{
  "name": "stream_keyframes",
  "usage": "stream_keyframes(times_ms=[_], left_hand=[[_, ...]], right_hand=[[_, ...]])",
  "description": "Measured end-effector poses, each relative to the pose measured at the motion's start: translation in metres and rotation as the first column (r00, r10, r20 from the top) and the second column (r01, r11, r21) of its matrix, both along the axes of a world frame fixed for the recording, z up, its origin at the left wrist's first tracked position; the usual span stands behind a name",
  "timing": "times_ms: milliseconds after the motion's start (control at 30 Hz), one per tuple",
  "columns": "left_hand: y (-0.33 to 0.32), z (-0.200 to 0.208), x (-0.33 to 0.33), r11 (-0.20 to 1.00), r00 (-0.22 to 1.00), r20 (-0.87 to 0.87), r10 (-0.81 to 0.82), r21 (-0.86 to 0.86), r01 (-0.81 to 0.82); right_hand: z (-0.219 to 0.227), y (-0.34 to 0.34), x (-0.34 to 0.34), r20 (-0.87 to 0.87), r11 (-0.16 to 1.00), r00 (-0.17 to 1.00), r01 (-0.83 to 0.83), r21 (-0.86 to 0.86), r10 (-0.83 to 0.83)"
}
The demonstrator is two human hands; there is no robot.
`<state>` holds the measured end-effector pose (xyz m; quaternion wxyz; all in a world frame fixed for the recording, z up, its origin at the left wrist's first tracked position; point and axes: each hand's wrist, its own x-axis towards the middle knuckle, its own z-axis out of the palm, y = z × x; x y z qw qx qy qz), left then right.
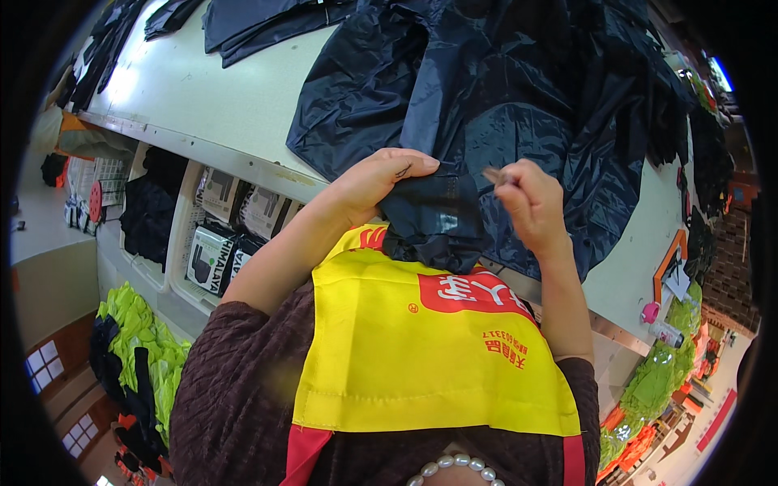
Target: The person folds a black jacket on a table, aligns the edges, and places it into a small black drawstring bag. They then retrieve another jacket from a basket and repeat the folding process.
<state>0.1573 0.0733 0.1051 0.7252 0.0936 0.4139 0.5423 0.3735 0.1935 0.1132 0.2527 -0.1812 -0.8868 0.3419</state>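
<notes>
A shiny dark navy garment (519, 130) lies rumpled over the table's near edge, one end hanging against my yellow apron (365, 356). My left hand (389, 178) grips a fold of it, thumb on top and the other fingers mostly hidden by the cloth. Just above the fabric, to the right of that fold, my right hand (531, 198) is closed in a pinch. A small brownish tip shows blurred at its fingers, and I cannot make out what it is.
Folded dark garments (259, 28) lie on the pale table (186, 89). Below its left edge, a white basket (180, 235) holds packaged goods. Yellow-green garments (142, 340) hang at lower left. An orange-framed object (666, 263) and a small bottle (666, 332) are at the right edge.
</notes>
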Motion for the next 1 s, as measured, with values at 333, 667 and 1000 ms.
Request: stream_keyframes(times_ms=[333, 667, 1000], left_hand=[[-0.01, -0.015, -0.018, 0.82, 0.607, -0.763, -0.222, 0.191, 0.54], [-0.031, -0.059, 0.001, 0.801, 0.453, -0.841, 0.298, 0.478, 0.361], [0.001, -0.013, 0.034, 0.936, 0.827, -0.532, -0.185, 0.161, 0.312]], right_hand=[[-0.041, -0.019, -0.039, 0.058, 0.911, 0.996, 0.083, -0.405, -0.065], [-0.028, -0.041, -0.006, 0.005, 0.574, 0.999, -0.025, -0.819, 0.05], [-0.049, 0.023, -0.038, -0.051, 0.789, 0.8, 0.577, -0.212, -0.598]])
